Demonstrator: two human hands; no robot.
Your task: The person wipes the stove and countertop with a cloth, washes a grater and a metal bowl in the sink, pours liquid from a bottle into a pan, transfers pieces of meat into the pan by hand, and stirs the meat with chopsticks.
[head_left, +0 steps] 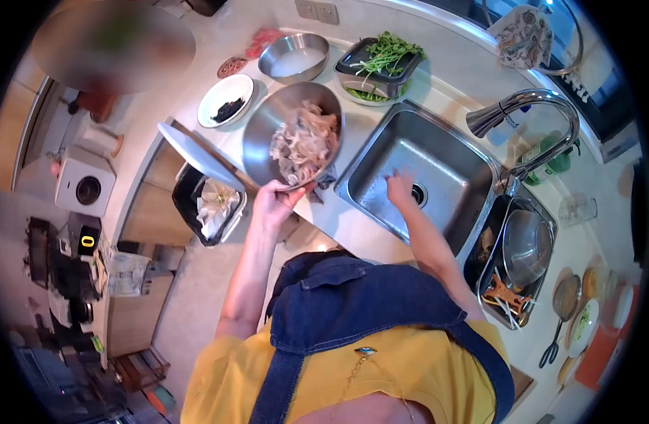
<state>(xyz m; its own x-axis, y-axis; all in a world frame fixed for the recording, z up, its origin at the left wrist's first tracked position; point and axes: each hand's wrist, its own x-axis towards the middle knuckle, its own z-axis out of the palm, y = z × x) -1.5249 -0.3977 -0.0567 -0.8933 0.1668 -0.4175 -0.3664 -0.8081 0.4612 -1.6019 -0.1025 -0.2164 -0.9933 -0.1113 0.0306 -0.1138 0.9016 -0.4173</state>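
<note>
My left hand (275,203) grips the near rim of a large steel mixing bowl (257,145), tilted toward me at the counter edge. Pale pinkish strips that look like raw meat (307,141) lie in the bowl. My right hand (399,189) is low inside the steel sink (437,134), beside the drain (418,195). Its fingers look spread and somewhat blurred, with nothing visible in them. Water drops cover the sink floor around it.
Behind the bowl stand a white bowl of dark food (210,97), a steel basin of cloudy liquid (296,60) and a black tray of greens (360,58). The faucet (572,116) arches over the sink's right side. An open lidded bin (190,201) stands below left.
</note>
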